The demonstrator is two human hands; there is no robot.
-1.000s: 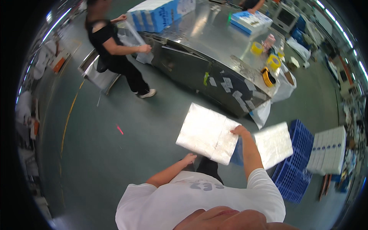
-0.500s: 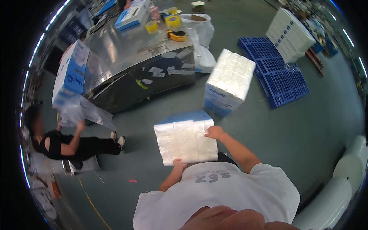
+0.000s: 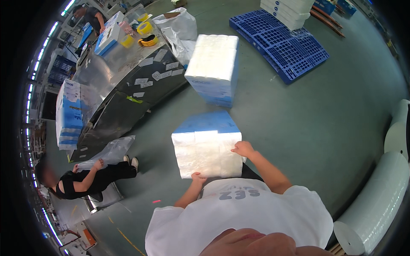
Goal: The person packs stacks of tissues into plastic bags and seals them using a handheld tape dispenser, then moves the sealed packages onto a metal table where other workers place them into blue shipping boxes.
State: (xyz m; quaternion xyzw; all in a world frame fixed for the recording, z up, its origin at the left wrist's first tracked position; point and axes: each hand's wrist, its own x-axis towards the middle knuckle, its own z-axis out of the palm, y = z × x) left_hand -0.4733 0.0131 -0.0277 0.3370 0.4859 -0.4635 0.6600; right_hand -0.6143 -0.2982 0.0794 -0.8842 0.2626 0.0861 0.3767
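In front of my body is a large plastic-wrapped bundle (image 3: 207, 153) with a lumpy white top and a blue far side. It looks like bundled tissue packs, though what is inside cannot be made out for certain. My left hand (image 3: 197, 177) grips its near edge, left of the middle, fingers curled over the film. At the right edge my right hand (image 3: 243, 149) is closed on the wrapping. Just beyond, a taller stack of similar white-and-blue bundles (image 3: 212, 57) stands on the floor, apart from the one I hold.
A metal table (image 3: 102, 70) at the left carries tape rolls (image 3: 144, 28) and a blue-white pack (image 3: 109, 39). One co-worker (image 3: 85, 181) holds a clear bag (image 3: 113, 150); another (image 3: 95, 19) is beyond the table. A blue pallet (image 3: 279, 47) lies far right; white rolls (image 3: 376, 209) lie near right.
My view has turned right, so table, stack and pallet sit further left. Both hands keep their hold on the bundle. The nearby co-worker's clear bag has come down, away from the blue-white pack.
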